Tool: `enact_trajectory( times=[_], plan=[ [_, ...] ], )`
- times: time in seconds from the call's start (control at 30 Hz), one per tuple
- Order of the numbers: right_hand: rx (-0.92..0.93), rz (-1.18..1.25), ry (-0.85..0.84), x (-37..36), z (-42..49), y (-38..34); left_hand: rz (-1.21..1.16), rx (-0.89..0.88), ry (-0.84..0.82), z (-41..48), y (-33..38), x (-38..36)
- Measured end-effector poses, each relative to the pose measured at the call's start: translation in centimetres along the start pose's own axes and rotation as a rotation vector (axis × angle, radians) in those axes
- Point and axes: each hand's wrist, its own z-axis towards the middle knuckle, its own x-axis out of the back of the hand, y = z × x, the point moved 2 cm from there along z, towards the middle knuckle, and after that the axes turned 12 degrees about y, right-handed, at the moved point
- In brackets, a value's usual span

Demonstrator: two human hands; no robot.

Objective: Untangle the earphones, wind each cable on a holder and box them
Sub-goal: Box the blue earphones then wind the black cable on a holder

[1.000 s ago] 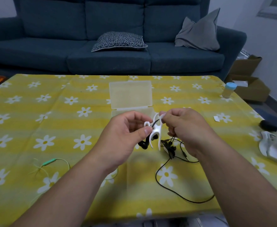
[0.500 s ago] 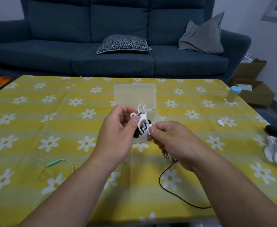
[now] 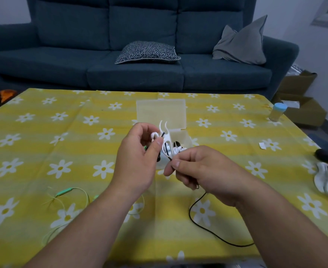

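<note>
Nearest the camera, the slack of the black cable (image 3: 195,217) loops across the table (image 3: 33,144) and runs close to its front edge, so any loose pull could, I judge, drag it over. To the left the green earphones (image 3: 70,190) lie in an unwound heap, well apart from the work and not yet dealt with. Above the cable's loop the right hand (image 3: 203,171) pinches the black cable between thumb and forefinger, which feeds it taut toward the winder. Just beside it the left hand (image 3: 138,161) clasps the white holder (image 3: 166,139) between thumb and curled fingers, prongs upward, held above the cloth so the cable can pass round it freely. A few black turns already sit on the holder; winding looks part done. Directly behind the hands the clear box (image 3: 160,113) stands open, lid tipped back, close enough for a short drop-in; what it holds is partly hidden. Open cloth lies on both sides of the hands. A small bottle (image 3: 277,113) stands near the far right edge, and the sofa (image 3: 120,74) sits beyond the table.
</note>
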Motion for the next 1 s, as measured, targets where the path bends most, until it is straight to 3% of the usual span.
enact_trajectory(
  times=[0.33,0.6,0.83,1.0],
  plan=[
    [0.104,-0.115,0.002,1.5,-0.3,-1.3,0.037,-0.019,-0.129,-0.1,-0.1,-0.2],
    [0.183,-0.091,0.225,4.0,0.0,-2.0,0.022,0.039,-0.390,-0.8,0.5,-0.6],
    [0.128,-0.032,0.484,5.3,0.9,-0.9,-0.070,0.114,-0.444,-1.1,0.5,-0.9],
    [0.115,-0.063,0.518,5.1,1.3,-0.6,-0.195,0.231,-0.508,-1.5,0.5,-1.2]
  ],
)
